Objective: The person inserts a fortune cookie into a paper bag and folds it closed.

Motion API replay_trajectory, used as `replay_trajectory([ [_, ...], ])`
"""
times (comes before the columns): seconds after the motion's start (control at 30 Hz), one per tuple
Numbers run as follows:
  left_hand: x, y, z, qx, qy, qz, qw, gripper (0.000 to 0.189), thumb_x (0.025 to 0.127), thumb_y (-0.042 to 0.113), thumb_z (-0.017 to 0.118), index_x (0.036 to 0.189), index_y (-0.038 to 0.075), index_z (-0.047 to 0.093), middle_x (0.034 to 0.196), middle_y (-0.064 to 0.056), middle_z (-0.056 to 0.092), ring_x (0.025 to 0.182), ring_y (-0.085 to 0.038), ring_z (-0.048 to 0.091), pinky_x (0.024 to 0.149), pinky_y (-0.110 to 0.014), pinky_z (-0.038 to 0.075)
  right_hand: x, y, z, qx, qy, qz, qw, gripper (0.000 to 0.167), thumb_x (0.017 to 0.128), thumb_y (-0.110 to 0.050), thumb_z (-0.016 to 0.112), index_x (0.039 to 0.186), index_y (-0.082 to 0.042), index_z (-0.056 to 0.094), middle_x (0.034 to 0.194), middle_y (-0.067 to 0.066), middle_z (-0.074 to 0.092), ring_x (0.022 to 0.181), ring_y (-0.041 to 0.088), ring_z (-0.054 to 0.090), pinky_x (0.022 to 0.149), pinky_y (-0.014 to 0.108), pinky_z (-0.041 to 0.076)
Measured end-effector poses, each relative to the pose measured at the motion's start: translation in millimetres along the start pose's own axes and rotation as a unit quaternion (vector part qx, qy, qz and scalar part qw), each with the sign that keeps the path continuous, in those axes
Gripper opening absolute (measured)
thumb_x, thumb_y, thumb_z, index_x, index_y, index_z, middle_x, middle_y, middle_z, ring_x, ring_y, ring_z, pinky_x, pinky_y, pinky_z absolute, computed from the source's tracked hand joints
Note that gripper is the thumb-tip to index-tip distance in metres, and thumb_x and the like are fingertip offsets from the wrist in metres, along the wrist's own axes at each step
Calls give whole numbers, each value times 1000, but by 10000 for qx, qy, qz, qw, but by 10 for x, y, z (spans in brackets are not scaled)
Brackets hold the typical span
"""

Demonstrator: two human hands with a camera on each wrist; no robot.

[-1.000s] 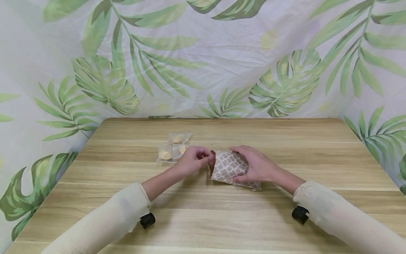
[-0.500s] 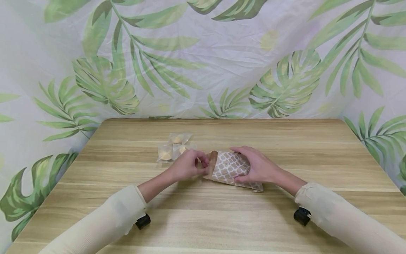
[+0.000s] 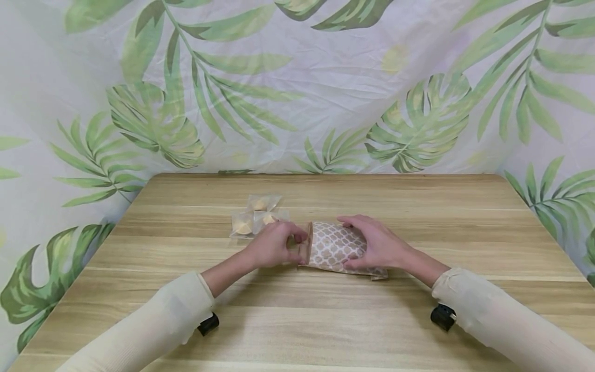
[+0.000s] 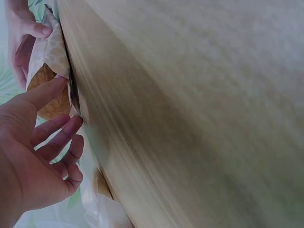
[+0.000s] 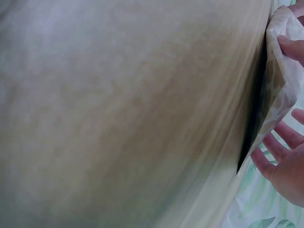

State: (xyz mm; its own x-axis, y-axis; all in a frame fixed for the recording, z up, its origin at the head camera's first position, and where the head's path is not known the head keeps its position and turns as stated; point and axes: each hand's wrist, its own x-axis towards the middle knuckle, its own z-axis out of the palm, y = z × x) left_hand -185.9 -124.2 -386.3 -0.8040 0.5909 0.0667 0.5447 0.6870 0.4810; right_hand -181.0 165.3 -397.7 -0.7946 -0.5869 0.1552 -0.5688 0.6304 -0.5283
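Observation:
A brown paper bag with a white lattice print [image 3: 335, 243] lies on its side on the table. At its left end, the plain brown paper of the mouth [image 4: 53, 102] shows. My left hand [image 3: 274, 245] holds this end, thumb and index finger set apart on the paper. In the left wrist view its other fingers are loosely bent. My right hand [image 3: 378, 243] grips the bag's body from the right, thumb on the near side and fingers on the far side. What the bag contains is hidden.
Three small clear packets [image 3: 242, 225] with round yellowish pieces lie behind and left of my left hand, which partly covers one. The wood-grain table [image 3: 325, 330] ends at a leaf-printed cloth [image 3: 260, 119]. A black device [image 3: 442, 316] hangs under each sleeve.
My left hand has drawn slightly left and its thumb and fingertips have spread from a pinch. The brown mouth end has shifted and folded. My right hand has barely moved.

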Motion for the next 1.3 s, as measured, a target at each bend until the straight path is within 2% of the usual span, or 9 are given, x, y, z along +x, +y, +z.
replay_trajectory([
  [0.17, -3, 4, 22, 108, -14, -116, 9999, 50, 71, 27, 97, 111, 4, 77, 100, -3, 75, 93, -19, 67, 85, -37, 54, 4, 2, 3, 14, -113, -30, 9999, 101, 67, -38, 95, 152, -6, 49, 143, 17, 59, 134, 39, 52, 112, 60, 40],
  [0.3, -12, 3, 33, 166, -4, -120, 9998, 51, 71, 28, 97, 111, 4, 77, 102, -4, 75, 98, -22, 68, 89, -41, 55, 1, 2, 6, -77, -243, 11, 9997, 107, 65, -47, 94, 153, -8, 48, 149, 19, 54, 138, 42, 48, 113, 66, 36],
  [0.5, -17, 1, 42, 256, 14, -92, 9996, 51, 71, 30, 97, 111, 4, 77, 102, -3, 75, 99, -22, 67, 89, -41, 54, -9, 12, 23, -299, -304, -26, 9991, 117, 60, -58, 94, 154, -8, 47, 151, 18, 52, 140, 42, 46, 115, 66, 32],
  [0.8, -24, -14, 13, 225, -1, 92, 9997, 50, 73, 30, 96, 110, 3, 77, 102, -5, 75, 96, -22, 67, 87, -39, 54, -10, 15, 33, -176, -143, 96, 9997, 107, 63, -47, 96, 153, -10, 49, 150, 17, 54, 139, 42, 47, 114, 66, 32],
  [1.03, -35, -5, -26, 216, 91, 246, 9994, 45, 75, 29, 94, 108, 2, 79, 102, -6, 75, 90, -19, 66, 79, -32, 54, -6, 29, 35, -73, -43, 47, 10000, 105, 64, -45, 97, 151, -9, 50, 148, 16, 57, 137, 41, 50, 113, 67, 33],
  [1.17, -37, 0, -44, -80, 144, 255, 9995, 43, 78, 26, 92, 109, 0, 78, 101, -8, 74, 84, -18, 64, 73, -28, 53, -1, 35, 32, -10, 7, -15, 10000, 104, 63, -44, 97, 150, -7, 52, 146, 16, 58, 135, 40, 52, 112, 66, 35],
  [1.3, -46, -6, -62, -406, 167, 96, 9990, 39, 82, 22, 90, 110, 0, 77, 100, -7, 73, 81, -17, 62, 72, -26, 53, -2, 37, 35, 7, 40, -65, 10000, 102, 63, -43, 98, 148, -6, 54, 144, 16, 60, 134, 39, 54, 111, 63, 38],
])
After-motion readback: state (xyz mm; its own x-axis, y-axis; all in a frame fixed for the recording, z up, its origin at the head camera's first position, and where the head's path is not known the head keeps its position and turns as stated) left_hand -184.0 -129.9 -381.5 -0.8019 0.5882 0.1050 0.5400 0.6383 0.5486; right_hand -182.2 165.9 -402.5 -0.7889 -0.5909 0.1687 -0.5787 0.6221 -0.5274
